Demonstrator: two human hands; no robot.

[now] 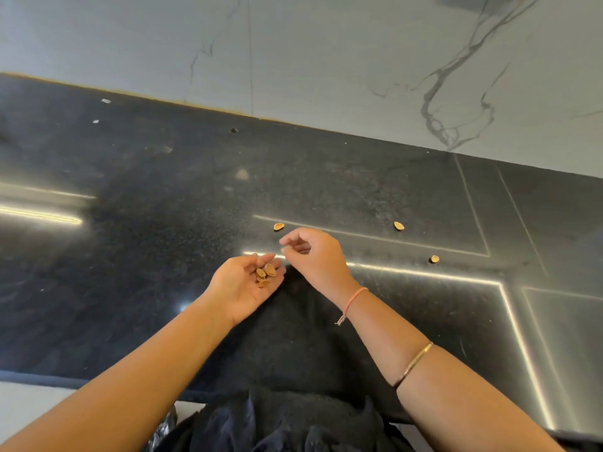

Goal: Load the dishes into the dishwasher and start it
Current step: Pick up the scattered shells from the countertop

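- Dark polished countertop [163,207], speckled, under a veined marble wall [326,60].
- Left hand [243,285]: palm up, gently cupped, with a few nut shells [265,274] resting in it.
- Right hand [315,256]: hovers just beside the left, fingers loosely curled and thumb near forefinger; I cannot tell whether it pinches anything.
- Loose shells: one [278,226] just beyond the right hand, two [398,225] [434,259] further right.
- Handling, judged: shells are light, stiff and likely to skid on the glossy stone; pinch each by its rim.
- Dishes, dishwasher: neither is in view.
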